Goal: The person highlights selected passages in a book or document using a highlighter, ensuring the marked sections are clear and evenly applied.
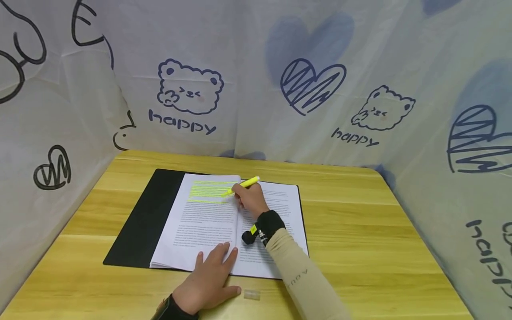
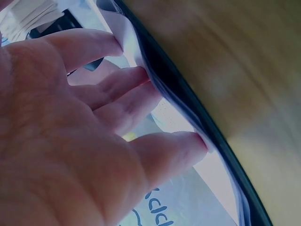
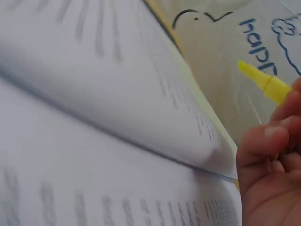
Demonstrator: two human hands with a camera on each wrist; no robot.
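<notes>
My right hand [image 1: 251,198] pinches a yellow highlighter [image 1: 250,182] over the left page near the fold. In the right wrist view the highlighter's [image 3: 277,90] yellow tip is uncovered and points up and left. Printed pages [image 1: 204,222] lie open in a black folder [image 1: 138,226]. Several bright yellow lines [image 1: 210,190] mark the upper text of the left page. My left hand [image 1: 210,278] lies with fingers spread, its fingertips on the lower edge of the left page. In the left wrist view the fingers [image 2: 174,150] rest along the paper edge.
A small translucent piece [image 1: 252,294] lies on the wooden table [image 1: 352,231] just right of the left thumb. White cloth [image 1: 248,89] with blue drawings hangs behind and beside the table. A black watch-like band [image 1: 172,309] is on the left wrist.
</notes>
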